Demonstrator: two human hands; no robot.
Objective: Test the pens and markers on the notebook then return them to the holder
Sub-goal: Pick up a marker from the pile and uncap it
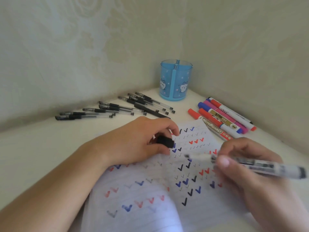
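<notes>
An open lined notebook [150,195] lies in front of me, covered with black, blue and red tick marks. My right hand [250,171] grips an uncapped black marker [260,165], its tip just above the page near the middle. My left hand [133,144] rests on the notebook's upper left part and pinches the black marker cap [165,142]. The blue see-through pen holder [175,80] stands empty in the far corner, apart from both hands.
Several black gel pens [117,108] lie spread on the white table [41,148] at the left of the holder. Several red, blue and pink whiteboard markers [222,117] lie at the right, by the wall. Walls close in behind and to the right.
</notes>
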